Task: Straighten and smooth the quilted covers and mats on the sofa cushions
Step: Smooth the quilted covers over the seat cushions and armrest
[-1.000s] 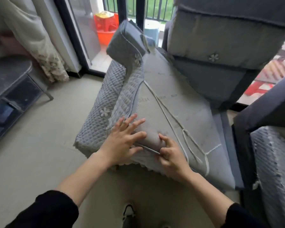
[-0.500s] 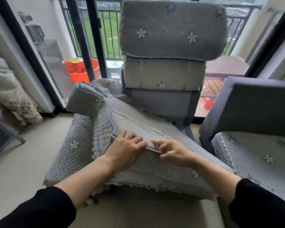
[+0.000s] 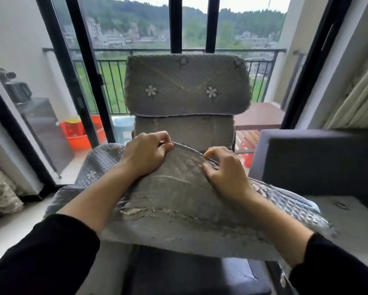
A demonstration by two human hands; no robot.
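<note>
**Quilted cover [image 3: 178, 188] lifted by its piped edge [image 3: 187, 149], bunched on the sofa seat [image 3: 174, 271] directly below both grips.**

Pinched at the piping by left grip [image 3: 145, 154], thumb against curled fingers; hooked on the same piping by curled fingertips of right grip [image 3: 225, 167], just beside. Spaced along one edge, probably to tension the fold before drawing it flat. Beyond the grips: upright back cushion [image 3: 185, 88] with two flower motifs. Right of right grip: dark armrest [image 3: 317, 158]. Left of left grip: orange basin [image 3: 81, 133]. No legible brand, label or writing.
</note>
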